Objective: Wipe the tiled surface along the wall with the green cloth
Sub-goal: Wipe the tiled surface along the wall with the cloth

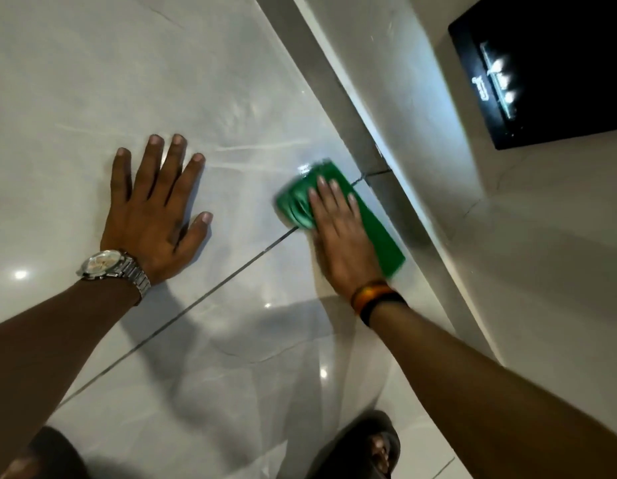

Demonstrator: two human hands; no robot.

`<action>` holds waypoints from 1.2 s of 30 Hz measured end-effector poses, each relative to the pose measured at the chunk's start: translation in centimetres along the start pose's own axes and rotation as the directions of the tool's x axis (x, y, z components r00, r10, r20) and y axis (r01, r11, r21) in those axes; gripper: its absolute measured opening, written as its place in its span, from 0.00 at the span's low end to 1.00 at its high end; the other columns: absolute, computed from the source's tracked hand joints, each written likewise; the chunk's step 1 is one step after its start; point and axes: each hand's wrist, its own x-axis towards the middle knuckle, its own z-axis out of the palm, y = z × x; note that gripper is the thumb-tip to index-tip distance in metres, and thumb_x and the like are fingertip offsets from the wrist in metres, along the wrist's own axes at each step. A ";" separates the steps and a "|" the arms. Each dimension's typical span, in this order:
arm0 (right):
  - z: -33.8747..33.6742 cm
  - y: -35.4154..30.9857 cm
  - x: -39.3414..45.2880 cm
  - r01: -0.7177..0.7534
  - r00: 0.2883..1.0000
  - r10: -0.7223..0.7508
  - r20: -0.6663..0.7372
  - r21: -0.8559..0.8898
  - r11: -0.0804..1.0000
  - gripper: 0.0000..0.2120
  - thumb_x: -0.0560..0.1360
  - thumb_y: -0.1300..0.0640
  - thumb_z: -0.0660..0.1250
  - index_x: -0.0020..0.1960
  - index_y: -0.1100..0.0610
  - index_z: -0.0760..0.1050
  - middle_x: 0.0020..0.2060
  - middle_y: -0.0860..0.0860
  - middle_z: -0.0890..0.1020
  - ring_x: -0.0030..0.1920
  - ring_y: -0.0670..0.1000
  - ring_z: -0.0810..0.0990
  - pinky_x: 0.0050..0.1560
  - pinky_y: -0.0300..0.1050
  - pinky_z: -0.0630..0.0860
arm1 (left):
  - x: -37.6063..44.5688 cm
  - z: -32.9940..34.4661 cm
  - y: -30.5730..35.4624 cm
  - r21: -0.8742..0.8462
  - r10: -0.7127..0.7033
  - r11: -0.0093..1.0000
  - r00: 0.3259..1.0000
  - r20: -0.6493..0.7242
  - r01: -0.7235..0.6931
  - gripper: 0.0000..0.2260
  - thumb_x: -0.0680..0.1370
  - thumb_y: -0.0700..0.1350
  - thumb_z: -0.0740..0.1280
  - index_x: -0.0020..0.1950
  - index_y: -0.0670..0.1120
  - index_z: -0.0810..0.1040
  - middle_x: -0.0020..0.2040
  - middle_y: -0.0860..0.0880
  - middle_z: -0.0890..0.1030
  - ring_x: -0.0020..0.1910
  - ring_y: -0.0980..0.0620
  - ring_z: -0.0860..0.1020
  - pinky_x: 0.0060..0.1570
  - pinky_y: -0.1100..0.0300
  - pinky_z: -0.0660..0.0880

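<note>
The green cloth lies folded on the glossy pale tiled surface, right beside the skirting strip at the foot of the wall. My right hand presses flat on top of the cloth, fingers spread over it and pointing away from me; it looks blurred. My left hand rests palm down on the bare tile to the left of the cloth, fingers apart, holding nothing. A metal watch is on my left wrist and a dark band on my right.
A dark grout line runs diagonally from lower left up under the cloth. The white wall rises on the right, with a black glossy panel mounted on it. A foot in a dark sandal stands at the bottom.
</note>
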 end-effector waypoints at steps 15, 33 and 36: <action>-0.8 -5.8 16.0 -0.135 0.977 0.154 -0.150 0.131 0.982 0.29 0.83 0.63 0.57 0.83 0.60 0.56 0.83 0.57 0.58 0.84 0.56 0.53 0.84 0.57 0.46 | 0.3 -0.1 0.2 0.006 0.006 1.000 1.000 -0.023 -0.006 0.36 0.85 0.60 0.54 0.90 0.46 0.53 0.90 0.40 0.53 0.89 0.37 0.51 0.85 0.29 0.48; -1.0 -7.6 21.2 -0.056 0.982 0.072 -0.176 0.093 0.994 0.27 0.84 0.60 0.56 0.82 0.60 0.58 0.82 0.57 0.60 0.84 0.57 0.54 0.84 0.56 0.47 | 0.3 -0.1 0.4 -0.012 -0.008 1.000 0.999 -0.041 0.008 0.34 0.85 0.60 0.52 0.88 0.45 0.59 0.89 0.41 0.58 0.89 0.39 0.53 0.85 0.31 0.50; -0.9 -9.7 23.9 -0.010 0.985 0.017 -0.174 0.037 0.999 0.27 0.85 0.59 0.53 0.83 0.60 0.56 0.83 0.57 0.57 0.84 0.57 0.52 0.84 0.55 0.47 | 0.3 -0.1 0.3 -0.011 -0.009 1.000 1.000 -0.030 0.009 0.34 0.85 0.61 0.53 0.88 0.46 0.60 0.89 0.41 0.59 0.89 0.38 0.54 0.86 0.31 0.49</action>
